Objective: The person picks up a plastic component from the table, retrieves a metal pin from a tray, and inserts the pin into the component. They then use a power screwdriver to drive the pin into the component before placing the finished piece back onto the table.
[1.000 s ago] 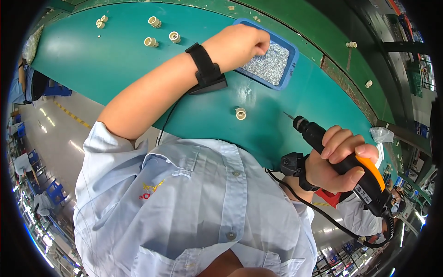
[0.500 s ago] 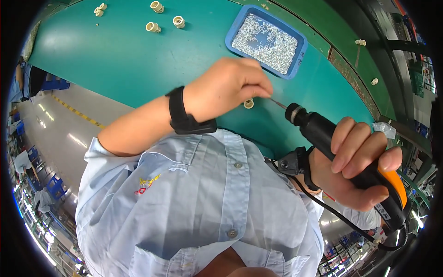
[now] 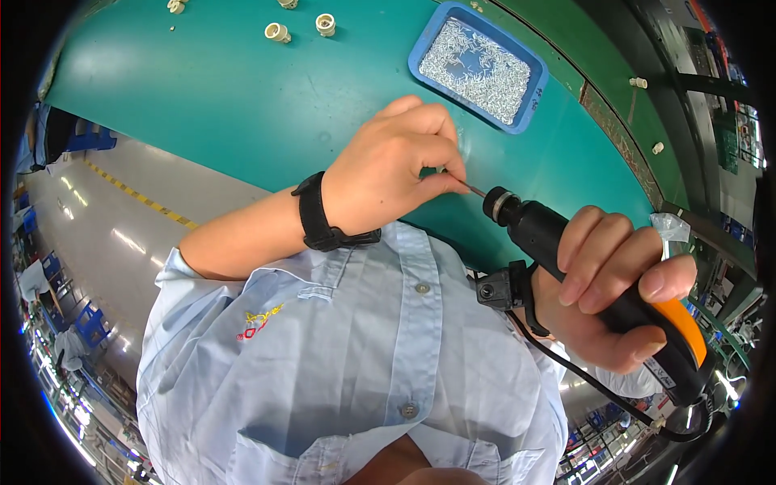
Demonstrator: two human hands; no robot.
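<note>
My right hand (image 3: pixel 618 283) is wrapped around a black and orange electric screwdriver (image 3: pixel 543 234), tilted with its nose up and to the left. From the nose runs a thin metal bit (image 3: pixel 476 191). At the bit's tip, the thumb and index finger of my left hand (image 3: pixel 404 158) are pinched together. Whether a small screw sits between those fingertips is hidden. Just beyond the left hand stands a blue tray (image 3: pixel 539 101) holding a heap of small silvery screws (image 3: pixel 477 69).
Several cream-coloured round fittings, such as this fitting (image 3: pixel 277 32) and another fitting (image 3: pixel 325 25), stand at the far side of the green table (image 3: pixel 202 105). Small pale pieces (image 3: pixel 638 82) lie on the right-hand ledge. A black cable (image 3: pixel 566 364) hangs by my right wrist.
The screwdriver has shifted slightly left, and my left fingers stay pinched at its bit. A fitting seen below my left hand is now out of sight. The view has shifted a little.
</note>
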